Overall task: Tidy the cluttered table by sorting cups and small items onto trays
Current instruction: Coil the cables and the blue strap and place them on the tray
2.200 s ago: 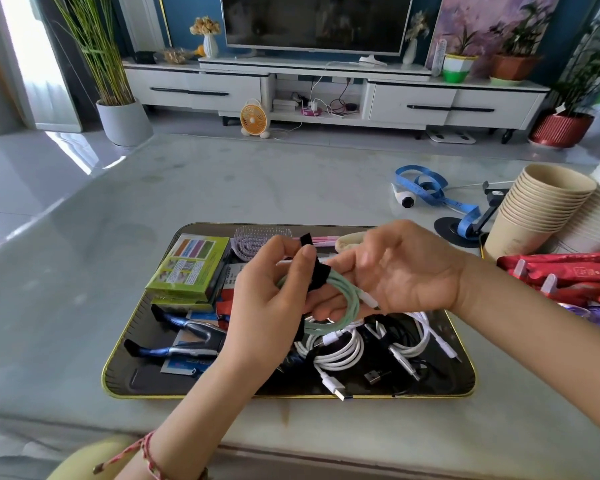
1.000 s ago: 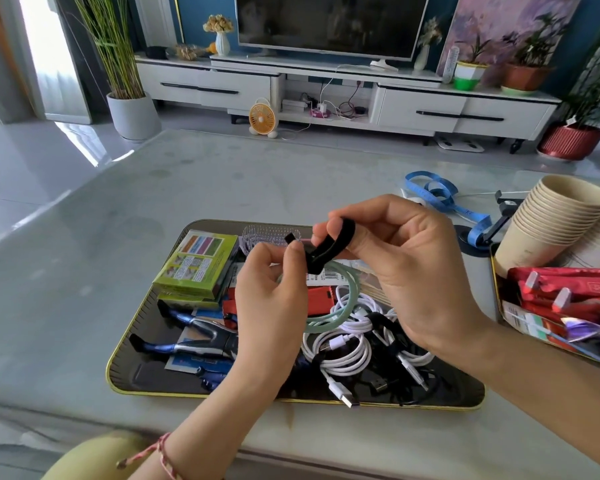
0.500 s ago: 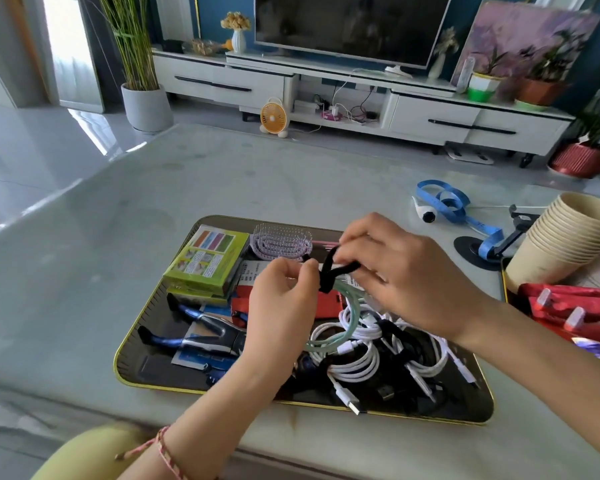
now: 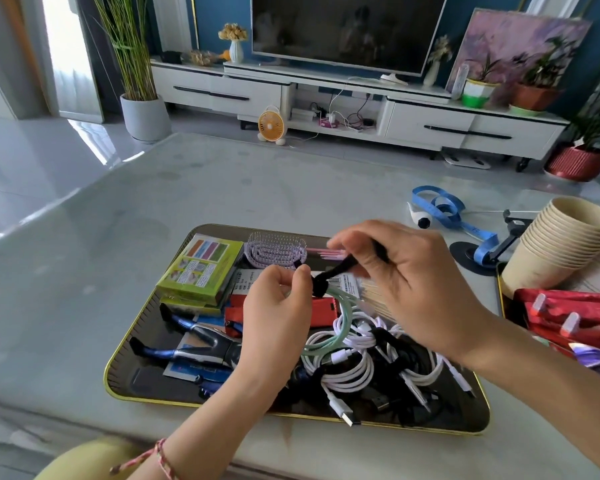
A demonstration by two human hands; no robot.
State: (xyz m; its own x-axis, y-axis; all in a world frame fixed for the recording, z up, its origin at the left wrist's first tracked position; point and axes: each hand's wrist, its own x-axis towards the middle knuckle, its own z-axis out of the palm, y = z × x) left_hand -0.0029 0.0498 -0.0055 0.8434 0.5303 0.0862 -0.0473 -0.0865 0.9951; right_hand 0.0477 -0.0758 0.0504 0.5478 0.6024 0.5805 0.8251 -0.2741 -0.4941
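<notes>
The green cable (image 4: 347, 311), coiled, is pinched at its top by the left hand (image 4: 278, 306), apparently so the loops are kept together, while the black strap (image 4: 333, 273) wrapped there is pinched and drawn taut by the right hand (image 4: 406, 282). Directly beneath the grip, white cables (image 4: 352, 372) are gathered on the tray (image 4: 125, 379). Stacked cups (image 4: 561, 244) are kept well to its right.

A braided pink-red bracelet (image 4: 160, 454) sits behind the left hand (image 4: 274, 317).
</notes>
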